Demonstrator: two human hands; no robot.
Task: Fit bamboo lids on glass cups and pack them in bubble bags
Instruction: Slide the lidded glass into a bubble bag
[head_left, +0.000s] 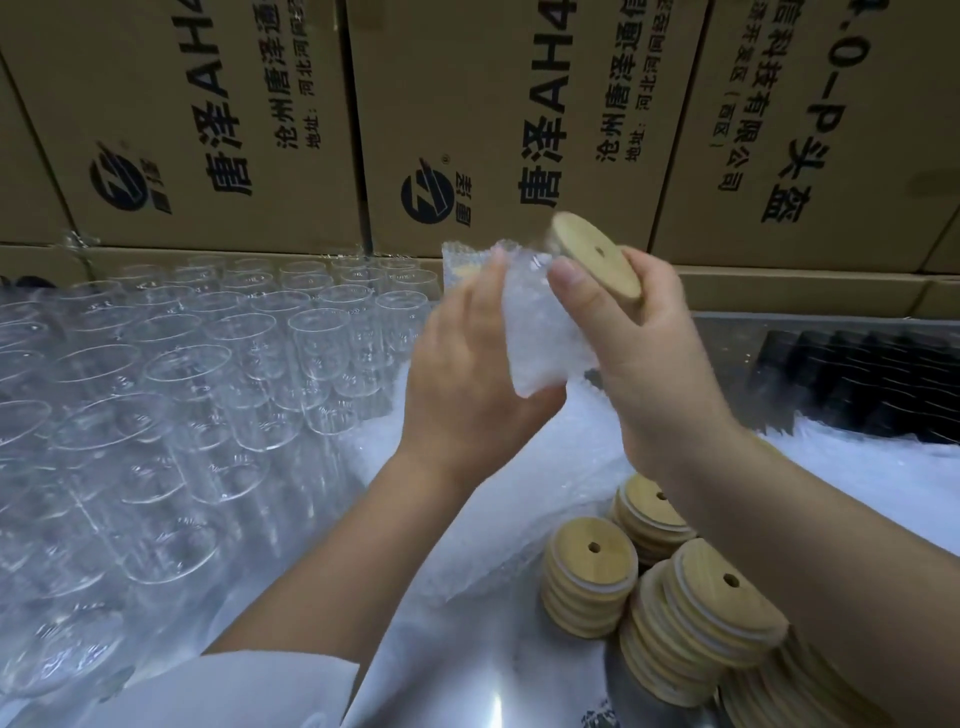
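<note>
Grip of left hand (467, 374) clamps bubble bag (535, 332); grip of right hand (644, 364) clamps bamboo lid (597, 254).

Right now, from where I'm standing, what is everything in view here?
Clear glass cups: dozens, transparent, in rows on the left.
Clear bubble bag: one, translucent, mid-air between the hands, seemingly over a cup.
Round bamboo lid: one, tan, at the bag's top end.
Stacked bamboo lids: several stacks, tan, lower right.
Loose bubble wrap: a heap, white, centre.
Cardboard boxes: several, brown with black print, behind.
Black ridged items: count unclear, black, right.
Left hand: grips the bag.
Right hand: grips the lid end.
</note>
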